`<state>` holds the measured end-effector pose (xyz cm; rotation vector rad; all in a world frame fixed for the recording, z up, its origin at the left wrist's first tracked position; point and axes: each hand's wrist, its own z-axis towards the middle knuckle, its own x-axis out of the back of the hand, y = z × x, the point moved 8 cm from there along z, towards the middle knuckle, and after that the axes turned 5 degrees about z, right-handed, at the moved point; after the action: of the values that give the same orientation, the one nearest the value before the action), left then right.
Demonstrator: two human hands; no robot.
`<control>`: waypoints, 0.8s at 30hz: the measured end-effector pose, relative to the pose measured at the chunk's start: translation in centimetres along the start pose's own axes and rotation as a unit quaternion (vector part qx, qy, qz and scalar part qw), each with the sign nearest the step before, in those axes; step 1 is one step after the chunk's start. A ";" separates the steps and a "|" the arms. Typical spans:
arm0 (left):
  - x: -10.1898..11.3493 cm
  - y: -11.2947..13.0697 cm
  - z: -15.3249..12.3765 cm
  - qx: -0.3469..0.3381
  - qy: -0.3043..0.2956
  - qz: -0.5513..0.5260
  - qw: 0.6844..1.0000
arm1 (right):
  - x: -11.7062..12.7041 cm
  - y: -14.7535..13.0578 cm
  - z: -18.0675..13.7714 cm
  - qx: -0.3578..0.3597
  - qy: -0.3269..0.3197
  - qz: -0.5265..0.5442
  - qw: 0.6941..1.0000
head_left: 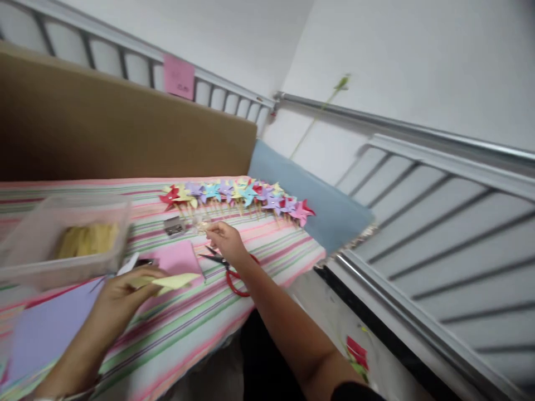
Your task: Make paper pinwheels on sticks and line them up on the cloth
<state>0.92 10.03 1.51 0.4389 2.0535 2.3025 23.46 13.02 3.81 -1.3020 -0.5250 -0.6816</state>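
My left hand (121, 295) is closed on a folded pale-yellow paper (179, 282), pinched between thumb and fingers over the table's near side. Farther in, my right hand (228, 239) has its fingertips together at a small clear container (199, 221). What those fingers hold, if anything, is too small and blurred to make out. Beside the container sits a small grey box (174, 225). Scissors with red handles (236, 287) lie partly under my right forearm, blades pointing left. A pink paper sheet (178, 257) lies flat behind the yellow paper.
Several colourful paper pinwheels (248, 193) on sticks line the table's back. A clear plastic bin (121, 234) with yellowish strips stands left, near purple paper (54, 328). A cardboard panel (125, 128) and a blue panel (309, 195) border the striped cloth (179, 340).
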 end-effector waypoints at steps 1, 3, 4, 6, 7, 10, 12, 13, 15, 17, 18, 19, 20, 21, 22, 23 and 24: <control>-0.6 0.5 0.0 -0.021 -0.019 0.005 1.000 | -1.0 -0.6 -0.3 -0.007 -0.001 0.127 0.992; -1.2 1.1 0.1 -0.059 -0.026 0.016 0.998 | -3.0 -1.2 -0.7 -0.036 -0.019 0.314 0.949; -1.3 1.3 0.2 -0.076 -0.016 0.022 0.997 | -3.7 -1.4 -0.9 -0.043 -0.030 0.372 0.927; -1.5 1.4 0.5 -0.101 0.002 0.041 0.994 | -5.1 -1.4 -1.1 -0.059 -0.060 0.439 0.895; -1.6 1.4 0.6 -0.107 0.006 0.051 0.993 | -5.7 -1.3 -1.2 -0.066 -0.079 0.459 0.882; -2.2 1.3 0.9 -0.109 0.000 0.079 0.991 | -6.9 -1.0 -1.5 -0.073 -0.125 0.505 0.851; -2.4 1.1 0.9 -0.107 -0.007 0.098 0.989 | -7.3 -0.9 -1.6 -0.072 -0.142 0.523 0.838; -2.4 0.9 0.9 -0.107 -0.008 0.108 0.988 | -7.4 -0.8 -1.7 -0.072 -0.152 0.526 0.834; -2.2 0.7 0.8 -0.106 -0.007 0.126 0.986 | -7.7 -0.8 -1.8 -0.073 -0.172 0.526 0.830; -2.0 0.5 0.8 -0.103 0.001 0.134 0.986 | -7.9 -0.8 -1.8 -0.073 -0.185 0.524 0.828; -1.8 0.4 0.9 -0.102 0.007 0.134 0.986 | -8.0 -0.9 -1.8 -0.074 -0.189 0.525 0.827; -1.7 0.3 0.9 -0.103 0.012 0.132 0.986 | -8.0 -0.9 -1.8 -0.075 -0.190 0.527 0.825; -1.6 0.3 1.0 -0.106 0.017 0.129 0.986 | -8.1 -1.0 -1.8 -0.075 -0.191 0.529 0.824; -1.5 0.4 1.0 -0.110 0.019 0.126 0.986 | -8.1 -1.1 -1.7 -0.074 -0.190 0.530 0.823; -1.5 0.4 1.0 -0.115 0.021 0.124 0.985 | -8.1 -1.1 -1.7 -0.072 -0.186 0.531 0.823; -1.4 0.4 1.0 -0.121 0.023 0.123 0.985 | -8.1 -1.2 -1.7 -0.071 -0.182 0.532 0.824; -1.4 0.4 1.0 -0.126 0.027 0.122 0.984 | -8.1 -1.3 -1.7 -0.071 -0.179 0.534 0.824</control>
<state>2.50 10.65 1.68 0.6523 1.7816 2.6975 16.84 12.47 -1.29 -1.6142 0.0281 0.4850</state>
